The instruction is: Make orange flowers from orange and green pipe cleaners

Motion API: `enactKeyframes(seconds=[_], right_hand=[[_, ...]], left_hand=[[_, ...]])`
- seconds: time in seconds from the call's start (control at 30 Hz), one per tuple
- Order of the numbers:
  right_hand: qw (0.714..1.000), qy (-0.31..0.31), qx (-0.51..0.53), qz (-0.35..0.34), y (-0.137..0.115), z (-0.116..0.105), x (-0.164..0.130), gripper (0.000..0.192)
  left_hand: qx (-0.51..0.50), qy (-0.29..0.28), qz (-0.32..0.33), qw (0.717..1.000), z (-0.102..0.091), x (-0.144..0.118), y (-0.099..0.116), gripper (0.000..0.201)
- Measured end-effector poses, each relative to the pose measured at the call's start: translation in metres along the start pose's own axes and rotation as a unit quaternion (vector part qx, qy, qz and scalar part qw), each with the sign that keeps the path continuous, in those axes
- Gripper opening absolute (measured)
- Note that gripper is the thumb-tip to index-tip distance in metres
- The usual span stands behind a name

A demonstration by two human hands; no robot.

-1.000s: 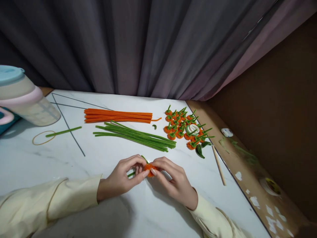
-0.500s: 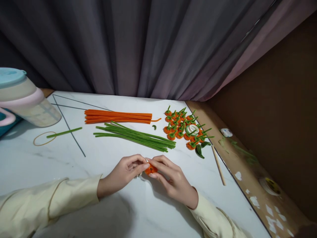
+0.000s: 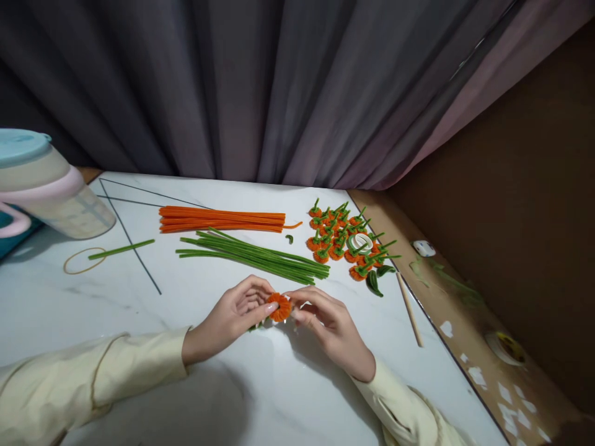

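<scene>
Since the earlier frames both hands have lifted slightly toward the green stems, and the small orange coil has turned so that its ridged round face now shows, where a second ago it lay flatter between the fingertips. The left hand pinches the coil from its left side, thumb and forefinger closed on it; the right hand closes on it from the right, fingertips together on its edge. A short green end shows below the left fingers — its join to the coil is hidden. The piece is held just above the white table, near the front middle. Judged from the layout, work is well advanced: a cluster of finished orange-and-green pieces lies at the far right. Much stock remains — a bundle of orange stems, a bundle of green stems, and a single green stem beside a rubber band.
</scene>
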State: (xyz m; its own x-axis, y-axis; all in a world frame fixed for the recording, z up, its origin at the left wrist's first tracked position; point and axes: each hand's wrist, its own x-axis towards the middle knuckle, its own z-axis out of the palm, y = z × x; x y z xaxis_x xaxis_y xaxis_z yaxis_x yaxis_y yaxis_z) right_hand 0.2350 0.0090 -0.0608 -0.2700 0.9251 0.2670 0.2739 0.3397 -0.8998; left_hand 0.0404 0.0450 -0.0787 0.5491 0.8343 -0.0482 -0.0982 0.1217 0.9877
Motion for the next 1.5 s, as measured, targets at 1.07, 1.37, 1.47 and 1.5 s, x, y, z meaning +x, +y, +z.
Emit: enactKeyframes(seconds=[1.07, 1.37, 1.47, 1.5], right_hand=[[0.99, 0.044, -0.084, -0.1, 0.006, 0.01, -0.009, 0.014], [0.985, -0.014, -0.113, -0.132, 0.006, -0.001, -0.009, 0.017], [0.984, -0.005, -0.12, -0.133, 0.005, -0.002, -0.009, 0.017], [0.984, -0.004, -0.121, -0.134, 0.004, -0.001, -0.009, 0.016]], left_hand=[[0.28, -0.041, 0.261, 0.923, -0.006, -0.002, -0.001, 0.022], [0.286, -0.032, 0.286, 0.914, -0.006, -0.003, -0.001, 0.018], [0.282, -0.034, 0.277, 0.918, -0.007, -0.003, -0.002, 0.021], [0.283, -0.036, 0.277, 0.918, -0.007, -0.003, -0.001, 0.023]])
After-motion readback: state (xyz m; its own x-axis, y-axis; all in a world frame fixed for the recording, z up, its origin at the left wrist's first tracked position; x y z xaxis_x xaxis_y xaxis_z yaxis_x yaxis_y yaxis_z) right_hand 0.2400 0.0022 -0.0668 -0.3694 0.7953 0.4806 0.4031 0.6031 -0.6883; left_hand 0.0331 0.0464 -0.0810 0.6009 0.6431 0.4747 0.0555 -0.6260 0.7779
